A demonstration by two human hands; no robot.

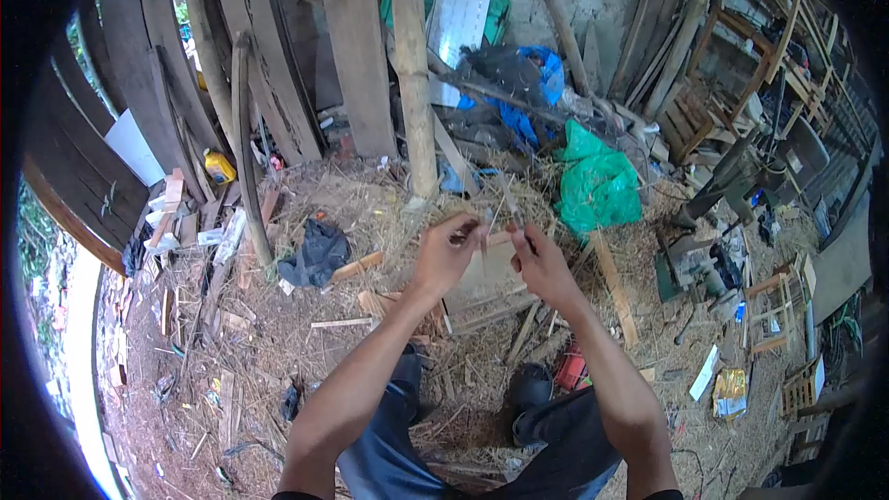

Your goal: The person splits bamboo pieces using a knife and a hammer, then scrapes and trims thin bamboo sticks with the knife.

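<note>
The work looks to be at a fine, two-handed stage, and the next move calls for a steady hold on the slender tool (511, 200). In front of the wooden pole (414, 83) and to its right, the right hand (544, 268) closes round that tool; the left hand (446, 255), nearer the pole, curls narrowly beside a thin pale strip (496, 211), though whether it pinches it I cannot tell
</note>
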